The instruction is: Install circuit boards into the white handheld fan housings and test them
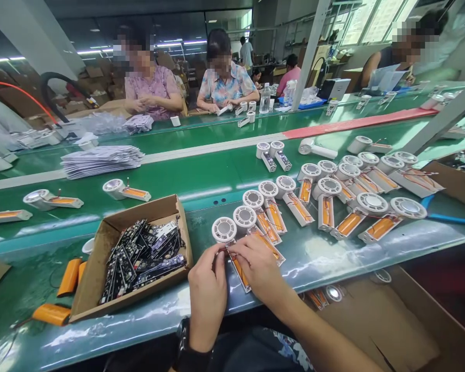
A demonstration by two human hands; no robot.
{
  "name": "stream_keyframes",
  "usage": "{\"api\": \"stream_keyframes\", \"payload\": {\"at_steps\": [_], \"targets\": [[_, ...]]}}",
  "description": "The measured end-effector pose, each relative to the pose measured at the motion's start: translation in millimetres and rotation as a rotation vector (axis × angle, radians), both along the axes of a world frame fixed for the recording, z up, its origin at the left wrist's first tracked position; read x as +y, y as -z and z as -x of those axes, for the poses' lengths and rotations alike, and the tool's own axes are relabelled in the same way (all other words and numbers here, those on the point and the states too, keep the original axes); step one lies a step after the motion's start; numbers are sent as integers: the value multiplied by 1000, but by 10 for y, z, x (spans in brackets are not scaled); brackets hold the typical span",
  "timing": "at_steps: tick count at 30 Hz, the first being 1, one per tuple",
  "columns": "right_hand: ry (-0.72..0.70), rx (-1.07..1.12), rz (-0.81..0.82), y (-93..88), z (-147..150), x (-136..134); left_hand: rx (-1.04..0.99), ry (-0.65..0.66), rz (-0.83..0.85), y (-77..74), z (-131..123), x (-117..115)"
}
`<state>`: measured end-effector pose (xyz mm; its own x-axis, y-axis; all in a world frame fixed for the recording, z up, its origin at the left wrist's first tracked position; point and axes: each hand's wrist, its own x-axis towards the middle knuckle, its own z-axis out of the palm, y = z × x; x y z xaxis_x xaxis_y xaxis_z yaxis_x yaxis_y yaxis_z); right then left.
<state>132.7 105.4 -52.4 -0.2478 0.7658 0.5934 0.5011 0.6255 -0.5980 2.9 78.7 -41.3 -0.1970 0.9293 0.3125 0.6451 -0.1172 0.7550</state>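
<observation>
A white handheld fan housing (223, 230) lies at the table's front edge, its round vented head away from me and its open handle toward me. An orange battery (241, 273) shows inside that handle. My left hand (208, 284) is closed at the left side of the neck, thumb and forefinger pinched together. From the right, my right hand (259, 263) reaches over the handle, its fingers pinched at the same spot. Thin wires seem to be between the fingertips, but the fingers hide most of this. To the left stands a cardboard box (129, 302) of black circuit boards (139, 258).
Many similar fan housings (329, 187) crowd the table to the right. Loose orange batteries (51, 313) lie left of the box. Beyond runs a green conveyor belt (201, 178) with more housings and a stack of white sheets (102, 161). Several people work across it.
</observation>
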Motion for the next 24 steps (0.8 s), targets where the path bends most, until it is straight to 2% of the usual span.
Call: {"api": "stream_keyframes", "payload": {"at_steps": [3, 6, 9, 10, 13, 14, 19, 24], "targets": [[35, 21, 26, 22, 58, 17, 1, -7, 23, -17, -4, 25], [12, 5, 37, -14, 74, -10, -3, -6, 18, -34, -13, 38], [27, -40, 19, -106, -74, -61, 3, 7, -1, -44, 2, 9], [75, -61, 12, -134, -164, -59, 0, 8, 2, -43, 16, -12], [339, -195, 27, -169, -484, 59, -15, 0, 45, -24, 77, -87], [364, -245, 60, -164, -582, 131, -14, -9, 56, -15, 100, -109], [160, -424, 189, -169, -877, 424, 9, -52, 100, 34, 185, -169], [-20, -447, 290, -306, -1032, 400, -2, -44, 150, 91, 236, -190]]}}
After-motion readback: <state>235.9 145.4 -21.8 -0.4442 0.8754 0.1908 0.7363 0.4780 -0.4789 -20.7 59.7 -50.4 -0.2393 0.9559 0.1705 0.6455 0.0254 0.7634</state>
